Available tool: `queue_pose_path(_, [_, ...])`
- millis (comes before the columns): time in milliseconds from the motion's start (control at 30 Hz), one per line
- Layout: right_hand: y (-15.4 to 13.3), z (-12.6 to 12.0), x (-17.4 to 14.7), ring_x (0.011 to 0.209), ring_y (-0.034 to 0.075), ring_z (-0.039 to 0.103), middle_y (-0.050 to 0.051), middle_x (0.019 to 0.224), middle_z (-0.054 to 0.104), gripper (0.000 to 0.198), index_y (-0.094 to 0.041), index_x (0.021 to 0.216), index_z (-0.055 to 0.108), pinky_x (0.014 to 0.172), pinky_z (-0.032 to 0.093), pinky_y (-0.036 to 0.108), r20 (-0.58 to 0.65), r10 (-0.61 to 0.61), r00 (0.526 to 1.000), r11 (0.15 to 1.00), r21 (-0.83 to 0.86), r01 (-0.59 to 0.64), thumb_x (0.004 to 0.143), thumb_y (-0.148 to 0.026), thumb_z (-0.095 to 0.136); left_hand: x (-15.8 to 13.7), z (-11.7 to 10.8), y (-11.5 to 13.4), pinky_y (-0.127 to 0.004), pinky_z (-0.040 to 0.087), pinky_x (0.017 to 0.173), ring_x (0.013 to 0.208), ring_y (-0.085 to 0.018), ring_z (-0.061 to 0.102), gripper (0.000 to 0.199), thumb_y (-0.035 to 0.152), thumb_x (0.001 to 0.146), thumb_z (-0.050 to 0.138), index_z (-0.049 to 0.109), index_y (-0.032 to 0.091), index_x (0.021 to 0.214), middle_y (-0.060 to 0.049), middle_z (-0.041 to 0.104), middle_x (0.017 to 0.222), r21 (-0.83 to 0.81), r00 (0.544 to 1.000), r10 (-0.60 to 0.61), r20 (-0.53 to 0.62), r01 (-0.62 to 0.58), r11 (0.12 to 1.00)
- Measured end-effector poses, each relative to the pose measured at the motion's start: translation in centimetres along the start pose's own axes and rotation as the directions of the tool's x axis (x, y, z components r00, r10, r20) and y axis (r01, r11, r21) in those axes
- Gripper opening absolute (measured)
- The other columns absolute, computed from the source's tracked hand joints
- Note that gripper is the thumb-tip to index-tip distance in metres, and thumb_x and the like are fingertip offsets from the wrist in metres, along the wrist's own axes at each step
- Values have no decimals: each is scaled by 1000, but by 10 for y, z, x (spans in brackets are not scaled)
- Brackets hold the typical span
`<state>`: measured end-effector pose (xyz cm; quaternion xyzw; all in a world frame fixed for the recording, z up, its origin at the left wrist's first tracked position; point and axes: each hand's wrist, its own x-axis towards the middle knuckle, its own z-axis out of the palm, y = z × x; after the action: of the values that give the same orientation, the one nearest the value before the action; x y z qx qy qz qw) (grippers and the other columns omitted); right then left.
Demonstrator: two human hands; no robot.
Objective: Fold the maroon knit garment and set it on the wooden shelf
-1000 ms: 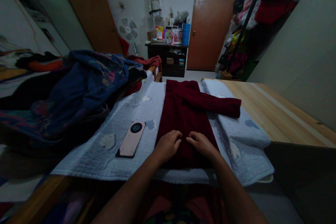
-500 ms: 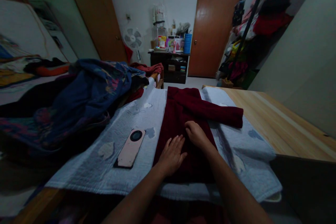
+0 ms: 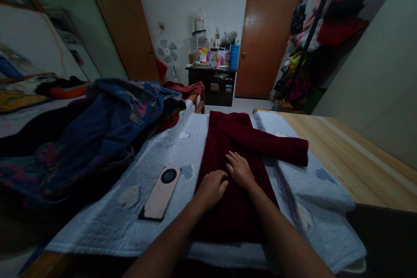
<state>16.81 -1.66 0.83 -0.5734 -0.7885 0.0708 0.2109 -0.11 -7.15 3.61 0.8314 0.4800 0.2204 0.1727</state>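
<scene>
A dark red long-sleeved garment (image 3: 241, 221) lies folded lengthwise on a light blue quilted cloth, with one sleeve (image 3: 283, 147) reaching out to the right. My left hand (image 3: 211, 187) rests on the middle of the garment, its fingers bent and the thumb apart from them. Just right of it and slightly farther away, my right hand (image 3: 240, 170) lies on the same fabric with its fingers spread. The two hands are close together, and neither visibly grips the cloth. A pink phone (image 3: 160, 197) with a round black camera lies face down to the left.
The quilted cloth (image 3: 176, 145) covers the near surface. On the left is a heap of clothes with a blue flowered garment (image 3: 107, 117). A bare wooden board (image 3: 352, 152) extends to the right. A fan (image 3: 167, 52) and a dark cabinet (image 3: 211, 87) stand at the back.
My left hand's fingers have bent from lying flat. My right hand's fingers have straightened and spread on the fabric. The view has shifted slightly; the garment keeps its layout.
</scene>
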Motion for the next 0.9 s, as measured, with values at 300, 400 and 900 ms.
queue_pose_path(300, [3, 2, 3, 137, 24, 35, 8, 146, 44, 45, -21, 135, 50, 113, 26, 43, 12, 38, 999, 995, 91, -39, 92, -30, 45, 103, 10, -44, -33, 32, 111, 132, -18, 44, 42, 13, 90, 40, 50, 13, 131, -10, 51, 140, 166, 999, -30, -41, 36, 985])
queue_pose_path(400, [3, -6, 9, 137, 26, 34, 10, 146, 44, 48, -20, 135, 50, 112, 26, 44, 101, 69, 993, 992, 102, -79, 89, -29, 50, 121, 20, -47, -34, 33, 110, 131, -19, 45, 42, 19, 93, 39, 48, 12, 133, -12, 50, 141, 175, 996, -48, -69, 59, 983])
queue_pose_path(900, [28, -39, 161, 93, 18, 64, 4, 99, 71, 27, -21, 96, 68, 90, 46, 30, -261, 148, 954, 915, 403, -32, 82, -14, 46, 117, 41, -50, -47, 24, 115, 140, -25, 30, 51, 40, 95, 40, 39, 20, 142, -8, 37, 151, 225, 991, -61, -117, 86, 971])
